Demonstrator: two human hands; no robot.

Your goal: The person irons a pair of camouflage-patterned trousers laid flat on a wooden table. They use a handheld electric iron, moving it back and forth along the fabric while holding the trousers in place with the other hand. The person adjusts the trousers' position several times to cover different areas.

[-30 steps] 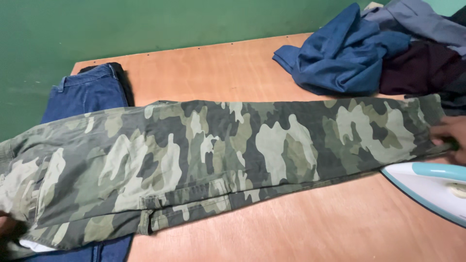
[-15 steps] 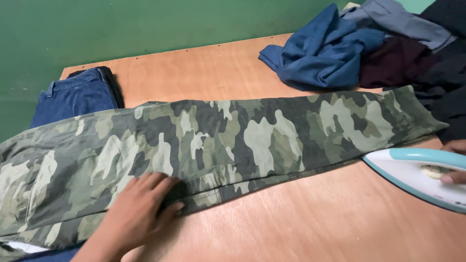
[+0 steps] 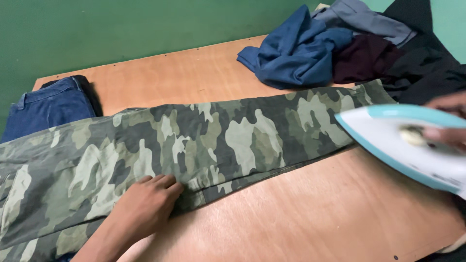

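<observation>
While the left hand presses flat, fingers spread, on the camouflage trousers at lower left, the right hand closes its grip around the white-and-teal iron at right.

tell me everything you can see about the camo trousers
The camo trousers are green, tan and dark camouflage in a woven, cotton-like cloth. They lie flat and lengthwise across the wooden table, one leg stretched rightward, slightly creased, with a seam along the near edge. The left hand presses flat on that near edge. The white and teal iron, gripped by the right hand, covers the cuff end. Their left part overlaps folded blue jeans.
</observation>
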